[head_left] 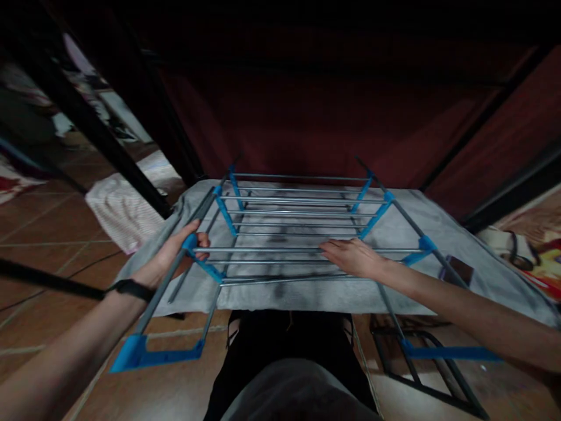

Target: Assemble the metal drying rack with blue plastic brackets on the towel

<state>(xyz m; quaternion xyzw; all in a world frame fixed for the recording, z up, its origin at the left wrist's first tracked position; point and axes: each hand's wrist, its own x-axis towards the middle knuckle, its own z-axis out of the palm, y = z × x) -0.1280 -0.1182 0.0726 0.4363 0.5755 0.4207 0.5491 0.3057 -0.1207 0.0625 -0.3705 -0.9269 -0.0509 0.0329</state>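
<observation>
A shoe rack [298,250] of grey metal tubes with blue plastic joints lies across a grey cloth [284,297] in front of me. My left hand [186,248] is wrapped round its left side, at the blue joint on the near tier. Over the near cross tubes, right of their middle, my right hand [350,257] is closed on them from above; its fingertips are partly hidden. Blue end pieces, one on the left [153,354] and one on the right [451,352], stick out toward me past the cloth's front edge.
A dark phone-like object [456,272] lies on the cloth at the right. Below stands a black metal frame [429,374] on the tiled floor. Dark posts and a red panel [298,128] close off the back. Striped cloth [125,204] hangs at the left.
</observation>
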